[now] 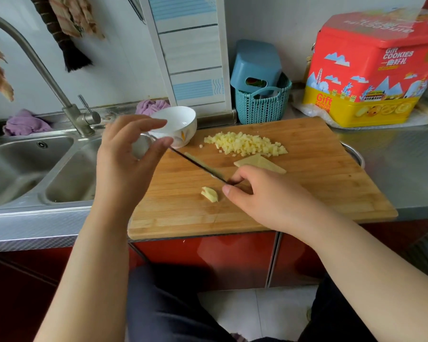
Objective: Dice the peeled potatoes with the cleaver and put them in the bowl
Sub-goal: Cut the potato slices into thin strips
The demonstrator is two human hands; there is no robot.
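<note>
Gripping the cleaver [200, 166] in the right hand [269, 193], fingers curled round its handle, blade seen edge-on and slanting across the wooden board [307, 193]; hovering the left hand [126, 154] above the board's left end, fingers loosely apart and holding nothing; lying behind the blade: diced potato [245, 144], flat slices [257, 162]; sitting just beside the right thumb: small potato piece [210, 194]; standing at the board's far-left corner: white bowl [181, 124].

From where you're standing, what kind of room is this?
Most likely a home kitchen: a steel double sink with a tap is set in the counter, and diced potato lies on a wooden cutting board beside a white bowl.
</note>
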